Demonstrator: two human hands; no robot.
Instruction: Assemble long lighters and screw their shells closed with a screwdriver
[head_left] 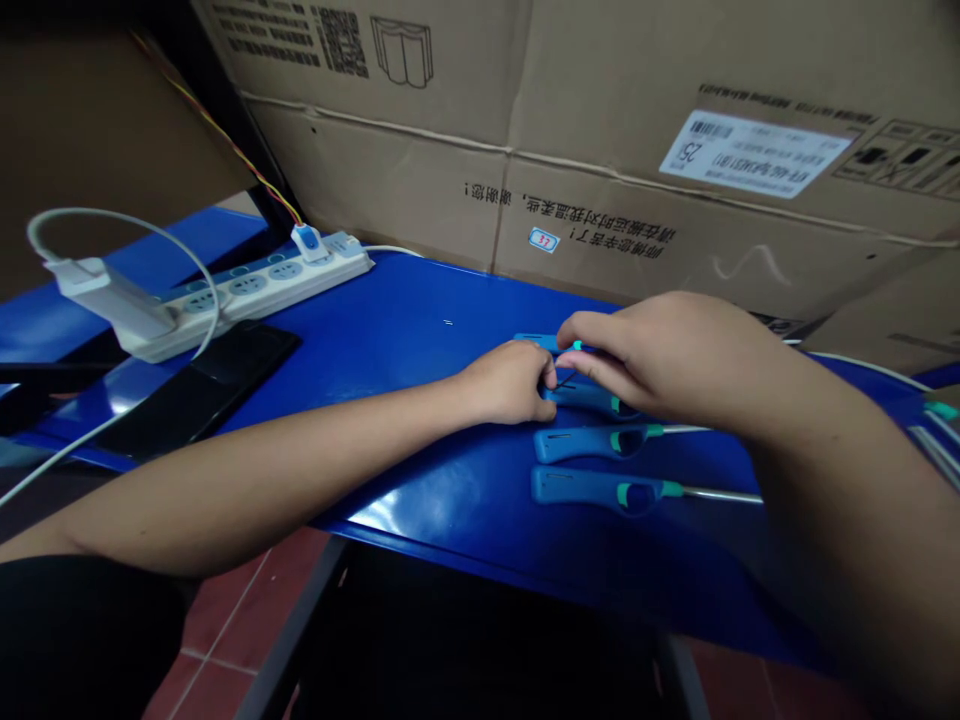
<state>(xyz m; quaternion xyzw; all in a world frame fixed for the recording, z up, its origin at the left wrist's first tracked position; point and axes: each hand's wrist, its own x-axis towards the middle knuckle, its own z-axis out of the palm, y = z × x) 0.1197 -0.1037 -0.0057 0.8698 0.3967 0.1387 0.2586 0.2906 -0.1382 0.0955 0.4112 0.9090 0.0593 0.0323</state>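
Several blue long-necked lighters with teal trim lie side by side on the blue tabletop (450, 480). My left hand (510, 385) is closed, its fingers curled at the butt end of the second lighter (585, 398) from the back. My right hand (645, 350) reaches over from the right, thumb and fingertips pinched close to the left fingertips. A small teal bit shows between its fingers; what they hold is hidden. The back lighter (531, 342) is mostly covered by that hand. Nearer me lie a third lighter (585, 443) and the front lighter (577, 487), both untouched, metal necks pointing right.
A large cardboard box (420, 180) stands along the back edge. At left lie a white power strip (255, 290) with a plugged-in charger (112, 295), its white cable, and a black flat object (202, 390). Metal rods with a teal end (940, 411) show at far right.
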